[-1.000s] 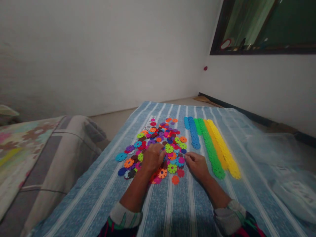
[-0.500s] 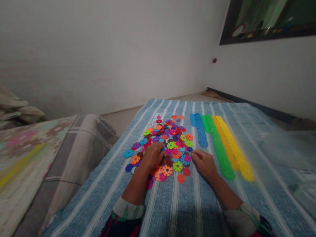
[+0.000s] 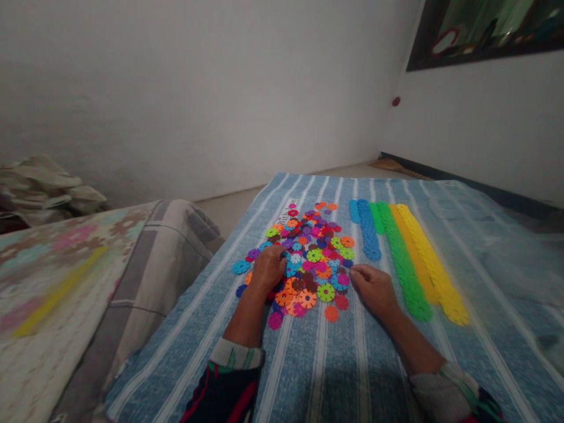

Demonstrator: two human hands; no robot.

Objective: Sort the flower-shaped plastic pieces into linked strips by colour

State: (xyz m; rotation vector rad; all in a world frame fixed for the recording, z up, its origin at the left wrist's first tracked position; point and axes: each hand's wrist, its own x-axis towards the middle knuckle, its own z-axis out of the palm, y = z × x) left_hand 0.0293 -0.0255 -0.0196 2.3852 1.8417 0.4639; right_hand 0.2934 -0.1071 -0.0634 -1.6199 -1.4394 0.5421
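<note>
A heap of flat, many-coloured plastic flower discs point(image 3: 308, 258) lies on a blue striped cloth point(image 3: 335, 364). My left hand point(image 3: 267, 269) rests on the heap's left side, fingers curled down onto the discs; whether it holds one is hidden. At the heap's right edge my right hand point(image 3: 375, 288) lies on the cloth with its fingers pinched together near a blue disc. To the right, discs are laid in neat rows by colour: a blue row point(image 3: 366, 230), a green row point(image 3: 403, 262) and a yellow row point(image 3: 434, 273).
A folded patterned blanket point(image 3: 79, 288) lies to the left of the cloth. White walls close the room behind and to the right, with a dark-framed window point(image 3: 484, 35) at upper right. Clear plastic bags point(image 3: 520, 258) lie at the cloth's right side.
My left hand has slid leftward across the heap, uncovering discs in its middle. The right hand stays at the heap's right edge. The view has swung to the left.
</note>
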